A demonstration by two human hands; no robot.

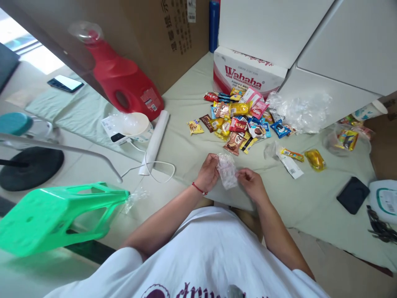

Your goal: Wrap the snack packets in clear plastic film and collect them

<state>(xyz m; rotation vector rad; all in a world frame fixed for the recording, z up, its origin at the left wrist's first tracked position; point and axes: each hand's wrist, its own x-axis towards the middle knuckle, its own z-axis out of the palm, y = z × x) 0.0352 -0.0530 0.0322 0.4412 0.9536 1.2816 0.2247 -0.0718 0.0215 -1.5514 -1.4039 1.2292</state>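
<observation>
A small clear plastic bag (228, 173) is stretched between my two hands, close in front of my body. My left hand (208, 173), with a red cord on its wrist, pinches the bag's left side. On the other side, the fingers of my right hand (249, 182) are closed at the bag's right edge. What the bag contains, if anything, is too faint to make out. Just beyond my hands lies a pile of wrapped snacks (238, 124), with a brown packet (235, 143) nearest. One yellow packet (195, 127) sits apart on the left.
A Wahaha box (248, 74) stands behind the pile, beside crumpled clear plastic (304, 111). To the right are a yellow wrapped snack (315, 159), a clear tub (347, 140) and a black case (352, 194). A red jug (124, 78), paper roll (155, 140) and green stool (62, 211) occupy the left.
</observation>
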